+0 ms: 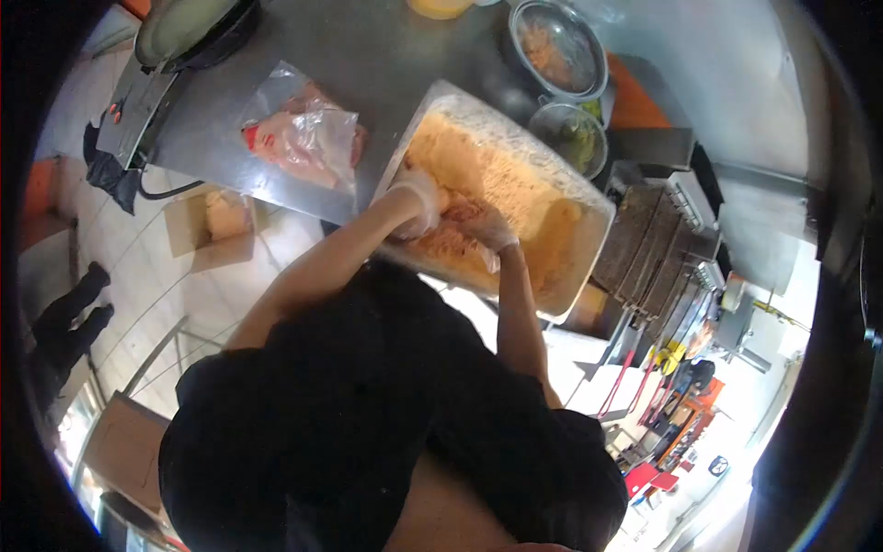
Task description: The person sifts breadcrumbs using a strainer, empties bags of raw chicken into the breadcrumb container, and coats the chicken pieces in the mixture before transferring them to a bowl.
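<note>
A large white tub (pixel 598 241) on the metal table holds orange-brown, crumbly coating (pixel 515 189). Inside its near left part is my left hand (pixel 421 204), in a clear plastic glove, at a coated piece. My right hand (pixel 483 224), gloved too, is close beside it, its fingers down at a reddish coated piece (pixel 457 210). The fingers of both hands are partly hidden by coating and glove plastic, so their grip is unclear. Left of the tub lies a clear plastic bag (pixel 308 138) with pale pink meat in it.
The metal table (pixel 386 46) carries a dark pan (pixel 193 32) at the upper left. Beyond the tub are a bowl with orange food (pixel 558 51) and a bowl with green food (pixel 570 138). A cardboard box (pixel 212 225) and a chair (pixel 120 446) stand on the floor.
</note>
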Motion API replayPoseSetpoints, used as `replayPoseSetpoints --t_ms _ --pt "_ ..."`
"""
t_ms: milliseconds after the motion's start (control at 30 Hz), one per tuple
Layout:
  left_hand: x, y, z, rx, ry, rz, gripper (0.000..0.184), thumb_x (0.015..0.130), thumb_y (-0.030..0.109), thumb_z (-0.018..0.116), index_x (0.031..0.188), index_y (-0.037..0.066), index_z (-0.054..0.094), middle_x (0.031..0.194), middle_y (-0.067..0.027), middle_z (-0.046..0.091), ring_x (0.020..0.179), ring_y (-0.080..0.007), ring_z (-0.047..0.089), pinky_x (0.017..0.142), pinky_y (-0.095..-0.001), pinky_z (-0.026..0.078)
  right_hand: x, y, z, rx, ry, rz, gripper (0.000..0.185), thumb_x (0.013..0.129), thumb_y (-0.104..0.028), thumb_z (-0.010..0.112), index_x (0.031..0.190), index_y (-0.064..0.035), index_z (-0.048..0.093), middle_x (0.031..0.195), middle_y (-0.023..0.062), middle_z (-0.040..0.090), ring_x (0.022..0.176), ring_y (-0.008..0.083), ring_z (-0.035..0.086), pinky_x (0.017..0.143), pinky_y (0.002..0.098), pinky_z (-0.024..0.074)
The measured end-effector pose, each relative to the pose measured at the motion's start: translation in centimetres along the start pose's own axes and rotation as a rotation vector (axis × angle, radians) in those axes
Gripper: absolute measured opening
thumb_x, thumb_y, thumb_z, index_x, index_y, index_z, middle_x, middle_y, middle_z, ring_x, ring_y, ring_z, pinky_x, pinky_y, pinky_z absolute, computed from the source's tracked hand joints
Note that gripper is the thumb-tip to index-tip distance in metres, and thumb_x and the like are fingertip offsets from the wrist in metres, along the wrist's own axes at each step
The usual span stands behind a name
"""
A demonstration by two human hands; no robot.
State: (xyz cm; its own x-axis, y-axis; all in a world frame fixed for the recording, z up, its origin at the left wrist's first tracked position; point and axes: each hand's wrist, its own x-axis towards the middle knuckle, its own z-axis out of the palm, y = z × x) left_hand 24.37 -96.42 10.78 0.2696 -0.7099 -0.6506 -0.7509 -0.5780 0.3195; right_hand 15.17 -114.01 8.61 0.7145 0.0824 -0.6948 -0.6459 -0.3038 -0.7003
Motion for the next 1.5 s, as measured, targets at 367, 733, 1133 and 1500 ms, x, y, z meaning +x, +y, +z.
replayPoseSetpoints --t_ms 367,733,1133,1500 --pt "4.2 0.6 5.8 -0.143 0.172 -0.182 0.047 0.068 0.023 0.063 0.107 -0.004 0.063 0.122 -0.0245 0.054 0.122 -0.0423 0.043 0.105 -0.0613 0.02 -3.3 -10.5 -14.7 0.681 0.183 -0.346 0.041 0.074 0.007 0.061 0.112 -0.0058 0.056 0.094 0.004 0.063 0.073 0.0165 0.063 0.055 0.0282 0.0519" --pt "0.7 0.2 1.1 0.035 -0.041 0.073 0.036 0.066 0.016 0.068 0.101 0.018 0.067 0.115 -0.0217 0.057 0.114 -0.038 0.052 0.093 -0.0608 0.039 23.1 -10.4 -37.2 -0.712 0.404 -1.067 0.01 0.084 -0.009 0.059 0.093 -0.011 0.056 0.081 0.0018 0.05 0.061 0.0131 0.045 0.049 0.0285 0.0368" --pt "0.9 -0.7 -2.2 0.091 -0.086 0.098 0.037 0.067 0.026 0.063 0.097 0.004 0.068 0.093 -0.0165 0.066 0.084 -0.0369 0.062 0.071 -0.0448 0.05 19.4 -12.8 -34.5 -0.36 0.493 -0.614 0.057 0.077 0.003 0.067 0.129 -0.001 0.044 0.121 0.0146 0.055 0.1 0.0237 0.061 0.084 0.0352 0.0514" --pt "5.5 0.3 0.8 0.092 -0.492 0.071 0.026 0.067 0.027 0.072 0.087 0.01 0.072 0.079 -0.0108 0.067 0.078 -0.0229 0.066 0.067 -0.0402 0.051 -3.0 -14.1 -18.8 0.147 0.163 -0.49 0.049 0.081 -0.018 0.069 0.124 -0.0017 0.05 0.113 0.0069 0.056 0.099 0.0176 0.057 0.083 0.0286 0.0479"
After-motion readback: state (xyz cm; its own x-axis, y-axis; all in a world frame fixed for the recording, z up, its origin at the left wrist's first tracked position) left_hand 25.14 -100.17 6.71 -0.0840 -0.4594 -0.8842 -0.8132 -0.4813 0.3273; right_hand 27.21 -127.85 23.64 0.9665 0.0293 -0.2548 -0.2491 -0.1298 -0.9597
